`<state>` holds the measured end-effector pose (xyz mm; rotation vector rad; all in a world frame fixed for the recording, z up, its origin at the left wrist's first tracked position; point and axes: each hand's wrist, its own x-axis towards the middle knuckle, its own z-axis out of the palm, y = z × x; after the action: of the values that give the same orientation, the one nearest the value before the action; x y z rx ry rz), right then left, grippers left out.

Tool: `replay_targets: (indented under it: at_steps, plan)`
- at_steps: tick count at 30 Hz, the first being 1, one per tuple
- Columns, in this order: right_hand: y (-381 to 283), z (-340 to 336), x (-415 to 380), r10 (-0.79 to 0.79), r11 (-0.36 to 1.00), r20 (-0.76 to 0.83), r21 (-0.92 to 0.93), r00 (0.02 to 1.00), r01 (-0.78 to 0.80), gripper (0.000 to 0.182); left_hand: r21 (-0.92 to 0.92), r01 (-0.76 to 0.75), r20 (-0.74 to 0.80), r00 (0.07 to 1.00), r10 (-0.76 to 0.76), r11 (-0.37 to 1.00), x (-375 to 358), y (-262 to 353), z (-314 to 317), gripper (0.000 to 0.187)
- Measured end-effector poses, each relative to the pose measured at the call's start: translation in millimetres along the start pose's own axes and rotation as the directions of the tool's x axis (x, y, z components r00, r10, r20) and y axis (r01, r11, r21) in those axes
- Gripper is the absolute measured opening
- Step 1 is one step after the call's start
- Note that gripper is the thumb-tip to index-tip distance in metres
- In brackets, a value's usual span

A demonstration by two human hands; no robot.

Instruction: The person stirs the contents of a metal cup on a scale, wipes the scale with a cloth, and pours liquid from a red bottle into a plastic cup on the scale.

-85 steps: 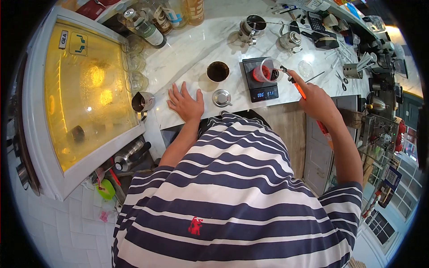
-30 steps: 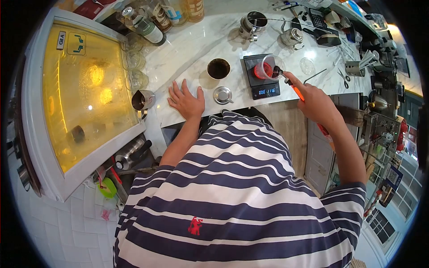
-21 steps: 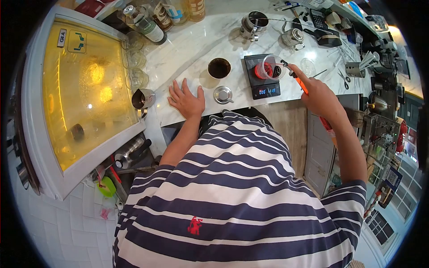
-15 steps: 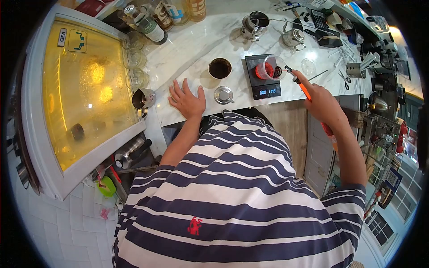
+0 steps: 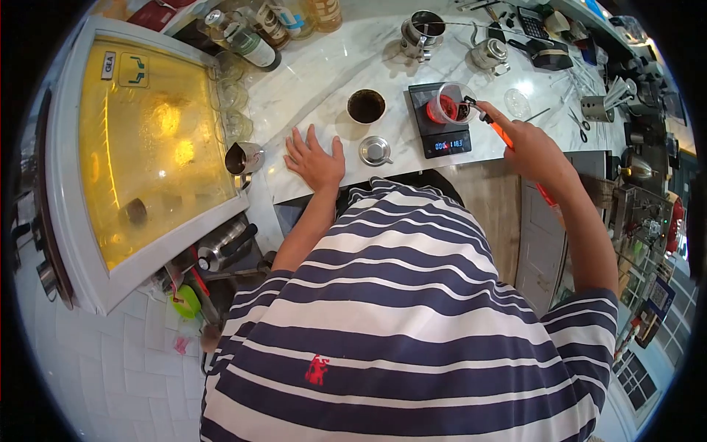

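Note:
My right hand (image 5: 534, 147) is wrapped around a long orange-handled tool (image 5: 502, 135) with a dark, thin head. That dark head reaches over the rim of a clear plastic cup (image 5: 447, 104) holding something red. The cup stands on a black digital scale (image 5: 446, 145) with a lit blue display. Flat on the counter's front, my left hand (image 5: 317, 163) has its fingers spread and holds nothing. To its right sit a dark-filled cup (image 5: 366, 107) and a small round metal piece (image 5: 375, 151); to its left, a small metal pitcher (image 5: 244, 158).
A yellow-lit glass-topped freezer (image 5: 158, 173) is on the left, with stacked glasses (image 5: 232, 96) and bottles (image 5: 254, 48) beside it. Behind the scale are a metal jug (image 5: 421, 35) and a metal kettle (image 5: 489, 54). Scissors (image 5: 579, 125) and a straw holder (image 5: 598, 108) lie further right.
The whole view has shifted slightly. The tool's head stays at the cup rim, and the scale's displayed number has risen. My left hand remains flat on the counter.

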<state>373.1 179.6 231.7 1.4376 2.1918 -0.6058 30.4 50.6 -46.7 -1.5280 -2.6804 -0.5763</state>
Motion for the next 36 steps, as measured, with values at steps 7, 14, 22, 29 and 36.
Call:
replay_targets:
  at_steps: [7,14,22,29,36]
  plan:
    - [27.6,-6.8,3.6,-0.093,0.994,-0.009,-0.058,0.996,0.093,0.102,0.018,-0.001,-0.029,1.000,0.001,1.000,-2.9,-0.3,2.8,0.069]
    - [48.9,-14.3,20.3,-0.293,0.949,-0.034,-0.132,0.956,0.286,0.101,0.005,0.045,-0.070,0.997,-0.045,0.999,-10.0,0.2,12.6,0.065]
    - [63.6,-29.0,42.3,-0.366,0.913,-0.022,-0.205,0.931,0.354,0.096,0.038,0.155,-0.097,0.984,-0.151,0.987,-22.6,17.7,10.7,0.065]
    - [68.6,-32.5,35.1,-0.495,0.847,-0.028,-0.237,0.869,0.475,0.083,0.072,0.177,-0.085,0.982,-0.170,0.982,-21.5,18.2,12.1,0.064]
    - [67.3,-43.5,57.7,-0.498,0.825,0.035,-0.290,0.867,0.485,0.098,0.097,0.177,-0.089,0.982,-0.169,0.979,-15.6,21.3,11.4,0.063]
